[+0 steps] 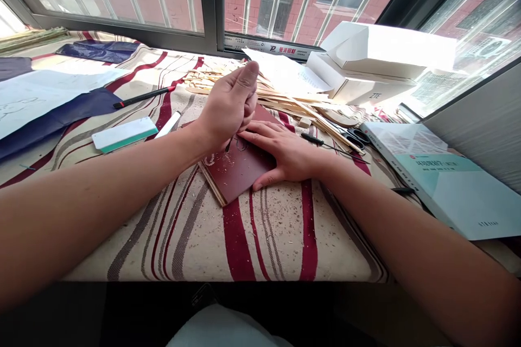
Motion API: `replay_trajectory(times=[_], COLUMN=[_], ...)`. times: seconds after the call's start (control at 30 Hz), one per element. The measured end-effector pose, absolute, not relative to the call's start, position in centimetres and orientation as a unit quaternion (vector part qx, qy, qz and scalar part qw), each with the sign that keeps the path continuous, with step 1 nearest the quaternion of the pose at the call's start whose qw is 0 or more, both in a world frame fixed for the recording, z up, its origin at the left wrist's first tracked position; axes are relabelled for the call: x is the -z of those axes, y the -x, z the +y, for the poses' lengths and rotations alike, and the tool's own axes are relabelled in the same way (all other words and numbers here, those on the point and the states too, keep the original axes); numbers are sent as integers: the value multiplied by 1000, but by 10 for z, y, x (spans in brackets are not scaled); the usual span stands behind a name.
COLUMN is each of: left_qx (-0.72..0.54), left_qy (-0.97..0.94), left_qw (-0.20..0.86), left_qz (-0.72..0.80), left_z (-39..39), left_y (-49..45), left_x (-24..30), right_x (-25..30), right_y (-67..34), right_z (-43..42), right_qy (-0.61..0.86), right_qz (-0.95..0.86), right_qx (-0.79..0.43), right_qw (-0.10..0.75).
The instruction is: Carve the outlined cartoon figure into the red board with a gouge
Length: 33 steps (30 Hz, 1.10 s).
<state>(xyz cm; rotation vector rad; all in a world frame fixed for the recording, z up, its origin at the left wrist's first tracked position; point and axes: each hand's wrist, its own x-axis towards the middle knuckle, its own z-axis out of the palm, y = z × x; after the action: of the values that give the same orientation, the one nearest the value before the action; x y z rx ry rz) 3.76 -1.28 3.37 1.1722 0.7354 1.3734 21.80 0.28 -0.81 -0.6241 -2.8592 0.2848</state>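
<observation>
A reddish-brown wooden board lies flat on the striped cloth, with pale curved cuts and loose shavings on its face. My left hand is a closed fist above the board, thumb on top. From beneath it a thin dark shaft of a carving tool points down at the board; its handle is hidden in the fist. My right hand rests flat on the board's right side, fingers spread and thumb near the front edge, holding nothing. Its fingertips are close beside the left fist.
Thin wood strips are piled behind the board, near an open white box. Scissors, a thin black-handled tool and a book are at right. A white-and-green box and a red-black pen lie left.
</observation>
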Motion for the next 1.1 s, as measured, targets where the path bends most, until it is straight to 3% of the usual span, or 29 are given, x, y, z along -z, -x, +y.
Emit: replay_trajectory(times=[0.2,0.37,0.47,0.77,1.1], left_qx=[-708,-574,-533,-716,-571], left_qy=[-454,-471,-493,-450,-435], left_qw=[478,610,628,438,638], left_qz=[252,276,280,306,277], left_z=[-13,-10,-10,-18,-4], left_y=[-28,-19,-21,-35,-17], left_x=[-17,-27,-33,-18,-30], right_x=[7,8,9,7,7], right_y=[-219,-219,-219,-219,-220], right_z=[2,4,4,2,4], right_qy=[224,213,210,217,210], right_qz=[-966,-967,-968,-966,-968], right_qx=[-103,-100,-104,-107,-105], right_qw=[82,92,95,86,92])
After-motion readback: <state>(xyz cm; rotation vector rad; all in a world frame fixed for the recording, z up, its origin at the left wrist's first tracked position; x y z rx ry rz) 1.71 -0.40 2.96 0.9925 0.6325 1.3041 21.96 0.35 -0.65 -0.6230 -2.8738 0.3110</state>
